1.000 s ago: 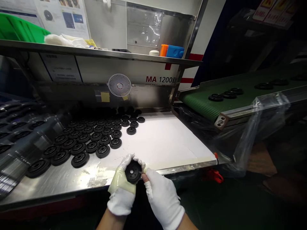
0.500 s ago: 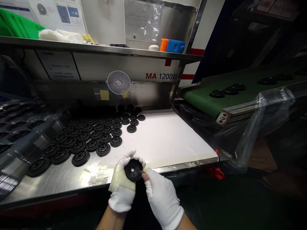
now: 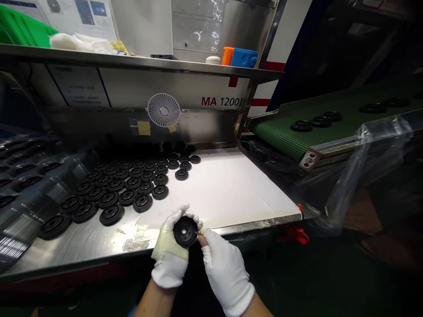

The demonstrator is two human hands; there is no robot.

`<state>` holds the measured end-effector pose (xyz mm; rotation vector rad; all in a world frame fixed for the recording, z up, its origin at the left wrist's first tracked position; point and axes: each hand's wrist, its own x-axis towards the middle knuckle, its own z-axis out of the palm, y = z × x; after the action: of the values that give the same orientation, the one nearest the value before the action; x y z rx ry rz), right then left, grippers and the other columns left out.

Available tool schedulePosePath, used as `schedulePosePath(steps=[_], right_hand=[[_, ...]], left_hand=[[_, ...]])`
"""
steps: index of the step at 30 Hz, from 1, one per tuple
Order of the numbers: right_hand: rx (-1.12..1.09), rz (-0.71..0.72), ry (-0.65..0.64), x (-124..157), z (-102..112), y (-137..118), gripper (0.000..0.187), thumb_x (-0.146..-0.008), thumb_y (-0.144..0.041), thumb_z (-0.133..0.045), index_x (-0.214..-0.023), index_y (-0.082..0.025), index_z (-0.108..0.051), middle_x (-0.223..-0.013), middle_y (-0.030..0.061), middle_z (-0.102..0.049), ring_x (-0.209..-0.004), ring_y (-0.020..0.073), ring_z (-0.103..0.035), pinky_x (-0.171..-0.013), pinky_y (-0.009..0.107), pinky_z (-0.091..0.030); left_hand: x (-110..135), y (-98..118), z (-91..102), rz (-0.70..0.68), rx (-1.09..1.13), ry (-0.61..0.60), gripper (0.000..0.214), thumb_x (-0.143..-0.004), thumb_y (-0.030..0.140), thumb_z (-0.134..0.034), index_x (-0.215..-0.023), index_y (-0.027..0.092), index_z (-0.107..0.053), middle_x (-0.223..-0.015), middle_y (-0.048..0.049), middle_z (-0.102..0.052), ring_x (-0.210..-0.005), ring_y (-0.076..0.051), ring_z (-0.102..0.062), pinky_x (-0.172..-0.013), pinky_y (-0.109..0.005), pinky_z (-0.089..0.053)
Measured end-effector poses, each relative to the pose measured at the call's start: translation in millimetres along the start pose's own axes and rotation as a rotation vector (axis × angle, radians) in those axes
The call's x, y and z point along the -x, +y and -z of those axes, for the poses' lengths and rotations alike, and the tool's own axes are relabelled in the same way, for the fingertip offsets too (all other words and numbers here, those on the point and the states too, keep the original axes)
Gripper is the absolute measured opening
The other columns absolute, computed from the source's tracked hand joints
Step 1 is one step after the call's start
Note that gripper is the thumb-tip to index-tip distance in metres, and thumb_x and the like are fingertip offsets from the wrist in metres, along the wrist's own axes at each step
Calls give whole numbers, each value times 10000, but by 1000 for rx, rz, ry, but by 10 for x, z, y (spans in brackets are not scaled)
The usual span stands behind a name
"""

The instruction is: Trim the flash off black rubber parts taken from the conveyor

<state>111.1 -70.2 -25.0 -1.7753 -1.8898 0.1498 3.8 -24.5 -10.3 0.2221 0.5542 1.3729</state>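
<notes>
A round black wheel-like part [image 3: 185,231], with a light hole at its centre, sits in my left hand [image 3: 170,246], whose gloved fingers wrap round its left and far edges. My right hand [image 3: 226,268], also in a white glove, is closed in a pinch at the part's right edge. From between its thumb and finger a small thin blade [image 3: 198,233] sticks out against the rim. The bare thumb tip shows; most of the blade is hidden by the fingers. Many similar black parts [image 3: 142,203] lie in rows on the bench beyond my left hand.
White sheet [image 3: 228,185] covers the bench's right side. A green conveyor belt [image 3: 284,134] at the right carries several black parts. Clear plastic trays [image 3: 42,211] stand at the left. Above are a shelf [image 3: 185,66] and a small white fan [image 3: 164,110]. Red clamp [image 3: 297,234] hangs at the bench edge.
The view has tilted slightly. Both hands stay together at the black part, with the blade shifted a little up along its right rim.
</notes>
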Motion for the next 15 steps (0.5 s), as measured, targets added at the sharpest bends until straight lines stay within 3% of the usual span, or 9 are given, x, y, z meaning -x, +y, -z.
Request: schedulePosePath(steps=[4,7,11,13,15], right_hand=[[-13,-22,-38,66,-77,-66,286,-916,-327,-326,-743,-235,-535,-634,-14,-617,-542,151,-569,-506,282,-214],[-24,-18,-58,92,-95,-135,258,-906,-319,-350,-748,-238,-537,-642,-20,-621,-546,151,-576,-503,286,-206],[-42,2,-31,59,-43,-94,264,-911,-308,-352,-750,-227,-545,-640,-16,-619,-545,139,-567,-510,280,-213],[-30,-7,-2,40,-25,-34,272,-913,-311,-350,-751,-218,-548,-635,-9,-613,-537,137,-557,-512,276,-219],[-17,-24,16,39,-30,6,263,-912,-298,-349,-764,-213,-549,-642,-5,-610,-539,136,-550,-514,269,-227]], left_hand=[[-72,-94,34,-94,52,14,90,-756,170,-578,-838,172,-617,-701,-1,-569,-705,-130,-588,-786,-334,-506],[-68,-109,54,-195,36,17,188,-766,142,-553,-941,185,-610,-784,-13,-604,-811,-141,-603,-872,-332,-468],[2,-19,28,11,-31,-38,371,-774,206,-502,-1138,158,-555,-1010,-132,-621,-963,-268,-587,-842,-462,-475],[19,3,0,73,-39,-50,328,-770,229,-509,-1075,140,-588,-884,-112,-630,-857,-252,-609,-785,-464,-498],[8,-22,-23,9,-41,-33,219,-760,198,-542,-957,143,-621,-743,-51,-601,-744,-189,-604,-759,-396,-512]])
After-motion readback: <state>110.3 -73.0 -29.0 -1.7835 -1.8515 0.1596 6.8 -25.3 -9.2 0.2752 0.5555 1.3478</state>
